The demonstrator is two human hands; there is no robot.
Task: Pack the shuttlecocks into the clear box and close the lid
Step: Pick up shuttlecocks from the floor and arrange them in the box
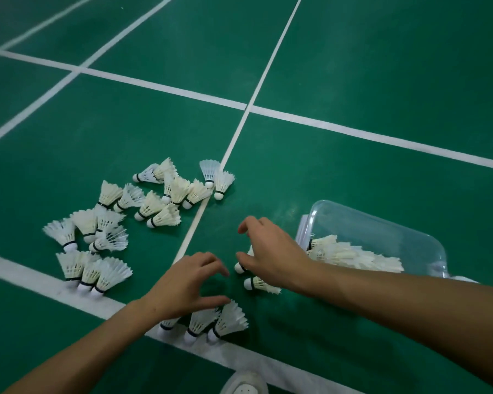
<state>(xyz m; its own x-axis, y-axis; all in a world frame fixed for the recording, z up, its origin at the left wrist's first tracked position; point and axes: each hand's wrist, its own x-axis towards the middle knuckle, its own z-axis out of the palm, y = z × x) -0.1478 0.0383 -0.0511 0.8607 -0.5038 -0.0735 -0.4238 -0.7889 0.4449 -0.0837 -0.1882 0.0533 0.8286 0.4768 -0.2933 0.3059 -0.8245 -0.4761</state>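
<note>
Shuttlecocks (143, 211) lie scattered on the floor (353, 66), most in loose clusters to your left, a row of three (93, 270) on the near white line, and another three (211, 322) just under your left hand. Many rest on their sides with the cork toward you, which probably makes the cork end the easy place to pinch. The box (382, 223) sits on the floor to your right, open side up, with a batch of shuttlecocks (353, 254) already lying inside along its near wall, so packing is partly done; most remain outside. A white edge shows at the box's left side; cannot tell whether it is the lid. Your right hand (271, 251) reaches out over two shuttlecocks (256, 282) close beside the box, fingers (244, 227) spread and curved, holding nothing visible; whether it touches the one beneath the palm cannot be told. Your left hand (182, 282) hovers above the near three, fingers likewise spread and empty, apparently set to gather. The surface is a green court floor with white boundary lines (165, 89) crossing it; lighting is dim. A white shoe toe (244, 383) shows at the bottom edge.
</note>
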